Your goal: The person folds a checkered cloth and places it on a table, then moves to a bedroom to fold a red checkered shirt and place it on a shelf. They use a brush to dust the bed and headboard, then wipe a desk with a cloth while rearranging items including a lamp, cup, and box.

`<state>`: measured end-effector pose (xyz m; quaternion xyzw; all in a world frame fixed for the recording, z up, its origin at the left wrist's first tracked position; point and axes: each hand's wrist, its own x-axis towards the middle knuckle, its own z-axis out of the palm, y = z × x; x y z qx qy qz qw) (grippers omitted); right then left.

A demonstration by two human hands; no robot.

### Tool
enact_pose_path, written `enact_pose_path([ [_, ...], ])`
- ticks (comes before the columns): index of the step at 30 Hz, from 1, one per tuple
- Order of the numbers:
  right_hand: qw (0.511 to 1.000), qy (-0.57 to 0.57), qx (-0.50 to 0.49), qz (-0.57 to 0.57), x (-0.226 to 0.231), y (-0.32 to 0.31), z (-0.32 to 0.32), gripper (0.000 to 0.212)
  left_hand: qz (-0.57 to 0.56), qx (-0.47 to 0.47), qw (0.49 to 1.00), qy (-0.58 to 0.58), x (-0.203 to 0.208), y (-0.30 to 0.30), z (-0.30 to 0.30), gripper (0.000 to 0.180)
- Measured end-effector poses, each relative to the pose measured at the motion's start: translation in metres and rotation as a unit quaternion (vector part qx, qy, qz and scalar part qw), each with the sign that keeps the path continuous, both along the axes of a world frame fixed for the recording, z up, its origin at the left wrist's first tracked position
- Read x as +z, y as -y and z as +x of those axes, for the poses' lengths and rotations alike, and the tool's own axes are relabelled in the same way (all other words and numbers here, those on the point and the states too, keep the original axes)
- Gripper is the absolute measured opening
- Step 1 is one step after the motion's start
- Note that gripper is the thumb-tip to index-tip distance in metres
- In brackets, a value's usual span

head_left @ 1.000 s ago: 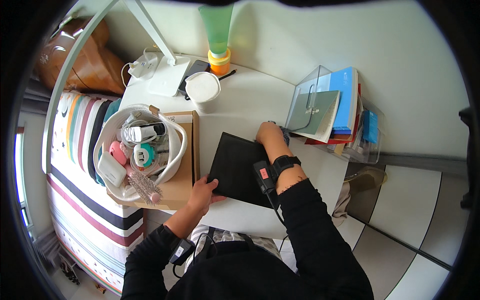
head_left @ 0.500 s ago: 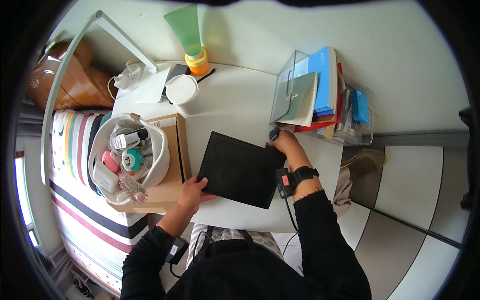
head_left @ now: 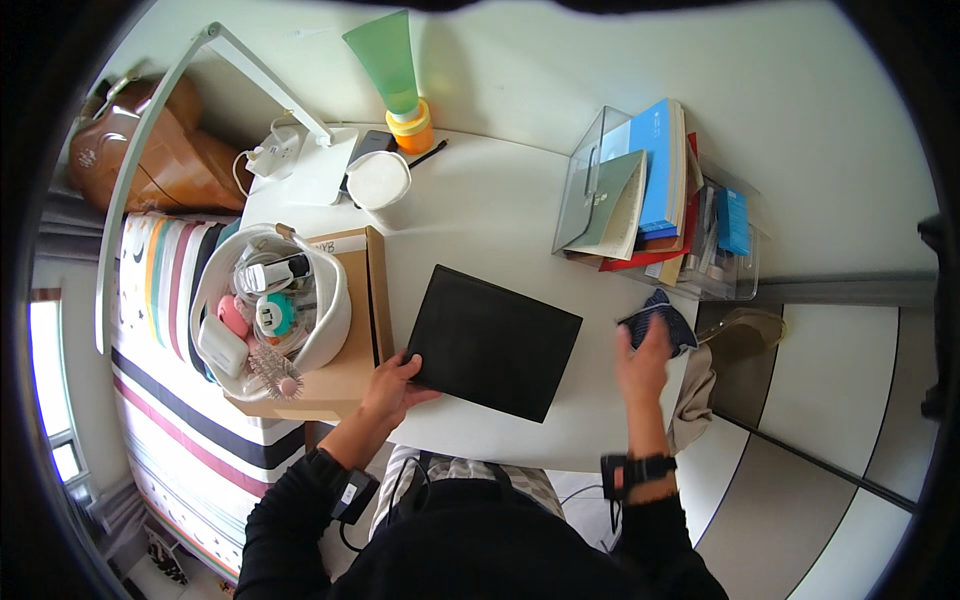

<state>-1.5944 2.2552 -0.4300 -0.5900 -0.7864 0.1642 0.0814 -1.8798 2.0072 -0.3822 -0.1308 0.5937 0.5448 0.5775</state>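
A flat black rectangular case (head_left: 495,343) lies at a slant near the front of the white desk. My left hand (head_left: 392,388) grips its lower left corner, with the thumb on top and the other fingers partly hidden at the edge. Close to the desk's right side is a crumpled dark blue patterned cloth (head_left: 672,318). My right hand (head_left: 643,365) is just in front of the cloth, slightly blurred, its thumb and fingers apart; whether the fingertips still touch the cloth I cannot tell.
A white basket (head_left: 335,310) of cables, chargers and a hairbrush (head_left: 275,373) sits on a cardboard box (head_left: 376,290) at left. Behind stand a lamp (head_left: 265,85), a white lidded container (head_left: 380,185) and a green tube (head_left: 388,65). A clear organizer (head_left: 580,190) holds books at back right.
My right hand has moved right and nearer, off the case's far right corner. The cloth it held there now lies on the desk's right side. My left hand keeps its grip.
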Motion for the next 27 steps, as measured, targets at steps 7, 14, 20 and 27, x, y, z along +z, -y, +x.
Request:
enact_pose_path([
  [7,0.842,-0.252,0.057,-0.474,0.025,0.057,-0.058,0.071,0.013,0.032,0.999,0.013,0.005,-0.01,0.0,0.036],
  [14,0.869,-0.312,0.154,-0.351,0.009,-0.005,-0.107,0.057,0.032,0.058,0.997,-0.04,0.011,-0.046,-0.02,0.036],
  [20,0.844,-0.398,-0.048,-0.356,0.006,-0.005,-0.124,0.062,0.07,0.068,0.992,-0.075,0.01,-0.087,-0.048,0.038],
  [27,0.543,-0.511,-0.233,-0.624,0.023,0.012,-0.14,0.04,0.076,0.156,0.981,-0.091,-0.004,-0.131,-0.07,0.04],
])
